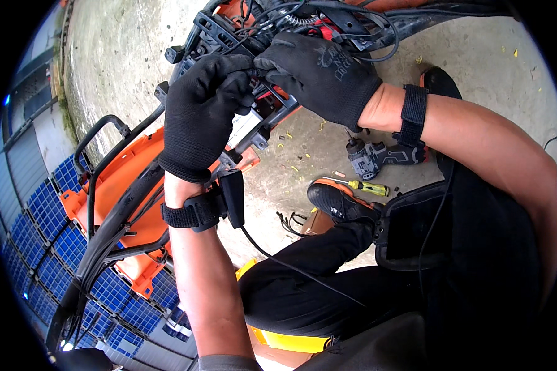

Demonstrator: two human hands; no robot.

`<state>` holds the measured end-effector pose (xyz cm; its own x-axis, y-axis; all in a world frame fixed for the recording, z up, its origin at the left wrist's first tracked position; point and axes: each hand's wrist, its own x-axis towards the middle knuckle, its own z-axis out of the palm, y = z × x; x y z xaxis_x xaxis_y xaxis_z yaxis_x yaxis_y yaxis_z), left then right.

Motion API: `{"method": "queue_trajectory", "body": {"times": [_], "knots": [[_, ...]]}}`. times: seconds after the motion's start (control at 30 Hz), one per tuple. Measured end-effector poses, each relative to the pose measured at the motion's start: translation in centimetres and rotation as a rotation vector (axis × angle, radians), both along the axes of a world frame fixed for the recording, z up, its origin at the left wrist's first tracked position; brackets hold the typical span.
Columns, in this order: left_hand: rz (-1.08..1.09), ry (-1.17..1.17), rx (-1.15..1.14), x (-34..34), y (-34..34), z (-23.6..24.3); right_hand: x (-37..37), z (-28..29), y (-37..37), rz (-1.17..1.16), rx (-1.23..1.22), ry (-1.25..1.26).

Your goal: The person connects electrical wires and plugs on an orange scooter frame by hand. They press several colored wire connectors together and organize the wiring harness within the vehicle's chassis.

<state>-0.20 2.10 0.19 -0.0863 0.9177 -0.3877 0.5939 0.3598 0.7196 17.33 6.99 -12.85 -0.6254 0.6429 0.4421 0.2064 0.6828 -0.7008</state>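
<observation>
Both hands wear black knitted gloves and meet over the open black frame [215,31] of what looks like a scooter or small motorcycle. My left hand [198,114] is closed, thumb and fingers pinched together. Against its fingertips, my right hand [322,77] is closed in a pinch too. A small dark piece shows between the fingertips, too covered by the gloves to name. Black wires [377,52] loop around the right hand, and a red part [325,28] sits just beyond it. Below the hands a silver-white box [244,128] shows inside the frame.
Orange body panels [120,191] and a thick black tube with cables [120,219] run down the left. On the concrete floor lie a grey-black power drill [377,157] and a yellow-handled screwdriver [370,187], beside my shoe [337,201]. Blue grid crates [74,241] stand far left.
</observation>
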Motion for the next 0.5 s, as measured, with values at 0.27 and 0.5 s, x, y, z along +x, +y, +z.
{"method": "queue_trajectory", "body": {"times": [0.27,0.5], "knots": [[-0.061,0.149,0.084,0.6,-0.1,-0.2,0.0,0.5,-0.2,-0.015,0.005,-0.021],[-0.056,0.102,0.13,1.0,-0.2,-0.2,-0.1,-0.3,0.0,0.023,0.011,0.021]]}}
